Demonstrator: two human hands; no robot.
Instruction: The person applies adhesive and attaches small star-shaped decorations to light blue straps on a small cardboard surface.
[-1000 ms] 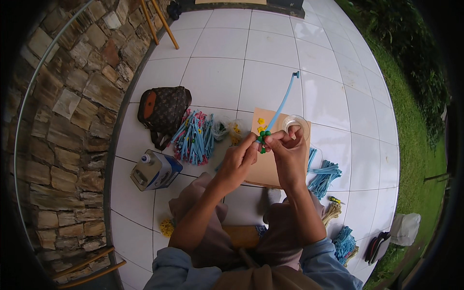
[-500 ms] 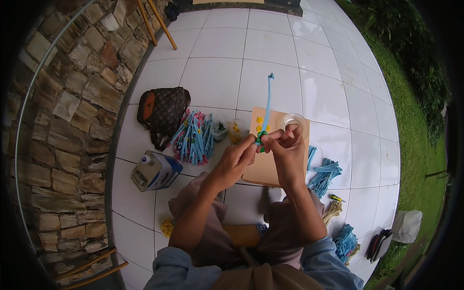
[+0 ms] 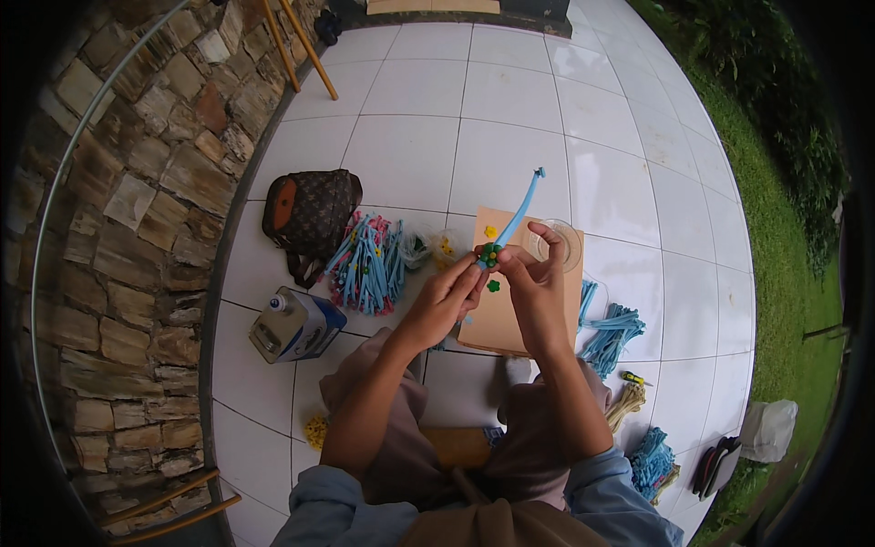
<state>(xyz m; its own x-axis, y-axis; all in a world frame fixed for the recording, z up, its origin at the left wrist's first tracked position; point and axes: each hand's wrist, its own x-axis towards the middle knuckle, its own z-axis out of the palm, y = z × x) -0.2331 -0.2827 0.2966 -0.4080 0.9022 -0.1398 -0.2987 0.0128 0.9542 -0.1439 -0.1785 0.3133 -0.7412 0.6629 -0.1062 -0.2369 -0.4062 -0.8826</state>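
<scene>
Between both hands is a light-blue strip point(image 3: 520, 216), its knotted far end slanting up to the right. A green flower with a yellow centre point(image 3: 489, 255) sits on the strip where my fingertips meet. My left hand point(image 3: 436, 305) is closed around the strip's lower part. With thumb and finger, my right hand point(image 3: 538, 296) pinches the strip beside the flower, its other fingers raised. Below is a tan board point(image 3: 497, 324) bearing a loose green flower point(image 3: 493, 285), a yellow flower point(image 3: 490, 232) and a clear round dish point(image 3: 571, 244), partly behind my right hand.
Left of the board lie blue and pink strips point(image 3: 366, 264), clear bags of small flowers point(image 3: 444, 244), a brown backpack point(image 3: 314, 214) and a metal can point(image 3: 296, 325). On the right are blue strip bundles point(image 3: 612, 339), a yellow-black tool point(image 3: 632, 376) and a beige bundle point(image 3: 626, 407).
The strip has tilted from nearly upright toward the right, and its far end is lower. The flower's yellow centre now shows, and the loose green flower on the board is uncovered.
</scene>
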